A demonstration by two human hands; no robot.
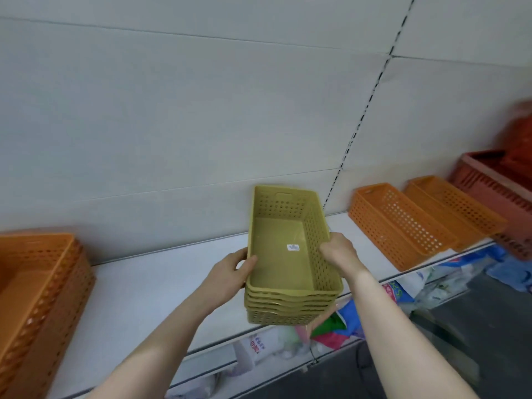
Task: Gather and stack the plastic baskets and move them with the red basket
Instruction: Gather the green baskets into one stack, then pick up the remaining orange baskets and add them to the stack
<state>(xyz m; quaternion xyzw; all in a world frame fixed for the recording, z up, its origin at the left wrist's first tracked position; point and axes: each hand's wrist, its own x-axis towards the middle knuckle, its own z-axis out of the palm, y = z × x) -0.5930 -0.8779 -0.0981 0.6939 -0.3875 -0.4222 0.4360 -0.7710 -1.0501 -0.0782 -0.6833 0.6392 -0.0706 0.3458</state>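
Olive-green plastic fills the middle of my view: a nested stack of perforated baskets (290, 254), about five deep going by the rims at its near end. I hold it over the front part of a white shelf (138, 286). My left hand (230, 275) clasps the stack's left wall, thumb hooked over the top rim. My right hand (339, 251) clamps the right rim from the other side, fingers (325, 249) curled inside. Both sets of fingers are closed firmly on the stack. A small white label (293, 247) lies on the floor of the top basket.

Further right on the shelf sit two narrow orange baskets (397, 223) (452, 208), side by side. Beyond them, at the right edge, is the red basket (489, 182), partly blurred, with something orange-red in it that I cannot make out. A large orange basket (40, 289) stands at the far left. Packaged goods (403, 292) crowd the level below.

To do this step well, I judge I should keep both hands level so the nested baskets do not slide apart. Pressing inward evenly should stop the lower ones dropping free. I would carry the stack right towards the red basket, and lift it clear of the orange baskets on the way.
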